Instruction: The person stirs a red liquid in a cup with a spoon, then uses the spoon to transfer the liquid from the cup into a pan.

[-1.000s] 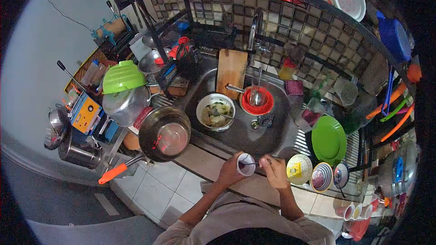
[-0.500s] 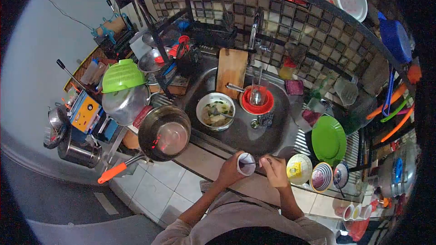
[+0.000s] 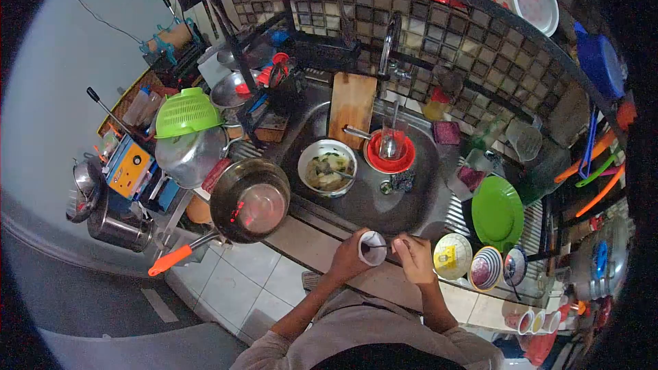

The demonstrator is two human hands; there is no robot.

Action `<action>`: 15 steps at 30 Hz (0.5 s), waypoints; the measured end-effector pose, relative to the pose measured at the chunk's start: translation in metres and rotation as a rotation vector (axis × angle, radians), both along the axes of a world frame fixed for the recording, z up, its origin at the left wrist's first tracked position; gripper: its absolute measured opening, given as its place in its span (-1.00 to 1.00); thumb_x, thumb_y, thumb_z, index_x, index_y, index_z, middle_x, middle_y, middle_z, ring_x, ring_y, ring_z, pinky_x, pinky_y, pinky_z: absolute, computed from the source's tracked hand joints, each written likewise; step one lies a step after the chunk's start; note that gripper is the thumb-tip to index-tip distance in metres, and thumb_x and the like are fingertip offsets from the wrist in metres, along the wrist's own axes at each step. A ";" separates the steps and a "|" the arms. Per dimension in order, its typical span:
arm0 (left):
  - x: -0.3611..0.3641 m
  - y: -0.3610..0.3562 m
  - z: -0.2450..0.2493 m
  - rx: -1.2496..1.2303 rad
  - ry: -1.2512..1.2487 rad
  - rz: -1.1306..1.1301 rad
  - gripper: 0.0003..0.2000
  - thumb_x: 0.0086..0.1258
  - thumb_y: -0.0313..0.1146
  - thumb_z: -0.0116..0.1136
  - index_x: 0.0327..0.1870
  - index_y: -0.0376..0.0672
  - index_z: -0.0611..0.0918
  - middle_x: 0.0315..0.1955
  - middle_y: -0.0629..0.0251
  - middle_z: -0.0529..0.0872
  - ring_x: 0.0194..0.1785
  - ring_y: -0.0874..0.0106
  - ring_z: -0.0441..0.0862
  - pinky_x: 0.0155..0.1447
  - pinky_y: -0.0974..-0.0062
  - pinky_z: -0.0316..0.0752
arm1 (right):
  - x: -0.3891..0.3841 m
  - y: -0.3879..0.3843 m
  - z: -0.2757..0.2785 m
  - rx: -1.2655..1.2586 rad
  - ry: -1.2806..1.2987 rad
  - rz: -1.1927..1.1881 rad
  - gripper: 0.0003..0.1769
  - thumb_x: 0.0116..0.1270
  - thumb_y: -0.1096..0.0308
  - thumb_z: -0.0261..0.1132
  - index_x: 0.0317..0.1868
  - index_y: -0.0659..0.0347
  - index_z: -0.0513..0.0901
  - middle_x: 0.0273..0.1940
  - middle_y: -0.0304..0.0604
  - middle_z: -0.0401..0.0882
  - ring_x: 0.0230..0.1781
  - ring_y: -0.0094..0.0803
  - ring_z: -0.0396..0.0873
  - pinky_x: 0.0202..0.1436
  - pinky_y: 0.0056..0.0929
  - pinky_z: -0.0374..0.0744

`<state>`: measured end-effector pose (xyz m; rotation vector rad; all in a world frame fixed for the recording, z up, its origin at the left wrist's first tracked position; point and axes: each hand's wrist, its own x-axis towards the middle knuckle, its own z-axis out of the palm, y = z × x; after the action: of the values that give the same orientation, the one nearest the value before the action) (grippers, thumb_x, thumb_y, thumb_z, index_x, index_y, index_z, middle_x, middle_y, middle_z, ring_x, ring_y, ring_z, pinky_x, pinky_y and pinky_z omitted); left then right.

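Against a mosaic-tiled wall (image 3: 439, 34), saw one faucet (image 3: 389, 38) above one dark sink (image 3: 397, 212), both ahead of the left fingers (image 3: 356, 238). With those fingers curled around its side, gripped one cup (image 3: 372, 248) over the near edge of the desk (image 3: 301, 236). With the right fingers (image 3: 406, 242) pinched nearly closed, held one thin utensil (image 3: 383, 247), reaching into the cup. Found the cup small and whitish, tilted mouth-up, with something dark inside, too small to identify.

Ahead of the fingers, counted one white bowl (image 3: 303, 158) containing food, one red bowl (image 3: 410, 159) holding one clear glass (image 3: 395, 130), and one wooden board (image 3: 351, 104) leaning upright. To the left, noted one pan (image 3: 275, 188) with an orange handle and one green colander (image 3: 186, 115). Just right of the right fingers, counted three small bowls (image 3: 464, 253), near one green plate (image 3: 497, 212); farther right, three small cups (image 3: 526, 322).
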<state>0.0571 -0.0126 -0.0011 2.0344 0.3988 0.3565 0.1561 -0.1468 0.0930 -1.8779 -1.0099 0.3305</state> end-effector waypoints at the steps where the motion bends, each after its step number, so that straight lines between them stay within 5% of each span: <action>1: 0.000 0.000 -0.001 0.000 -0.001 0.001 -0.28 -0.23 -0.25 0.39 0.04 -0.14 0.28 -0.20 0.10 0.53 -0.13 0.16 0.51 -0.10 0.32 0.42 | 0.000 -0.001 -0.001 0.000 -0.001 0.001 -0.75 0.24 0.30 0.02 -0.49 0.27 0.49 -0.62 -0.05 0.44 -0.59 -0.19 0.48 -0.49 -0.38 0.39; 13: 0.001 0.000 0.006 0.067 -0.046 -0.014 -0.29 -0.22 -0.25 0.40 0.03 -0.14 0.28 -0.20 0.13 0.53 -0.12 0.17 0.51 -0.09 0.32 0.42 | -0.001 -0.003 -0.001 0.046 0.151 -0.061 -0.76 0.23 0.33 0.02 -0.51 0.28 0.48 -0.62 -0.06 0.45 -0.61 -0.21 0.49 -0.50 -0.42 0.40; 15: 0.002 0.001 0.005 -0.024 -0.042 -0.008 -0.30 -0.22 -0.24 0.39 0.02 -0.14 0.30 -0.21 0.13 0.54 -0.13 0.17 0.52 -0.10 0.32 0.43 | -0.001 0.001 0.002 0.056 -0.011 -0.046 -0.74 0.24 0.32 0.01 -0.53 0.27 0.47 -0.63 -0.08 0.44 -0.62 -0.23 0.47 -0.51 -0.43 0.39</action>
<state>0.0590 -0.0114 0.0036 2.0013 0.3680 0.3869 0.1553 -0.1459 0.0954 -1.8515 -0.9727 0.2623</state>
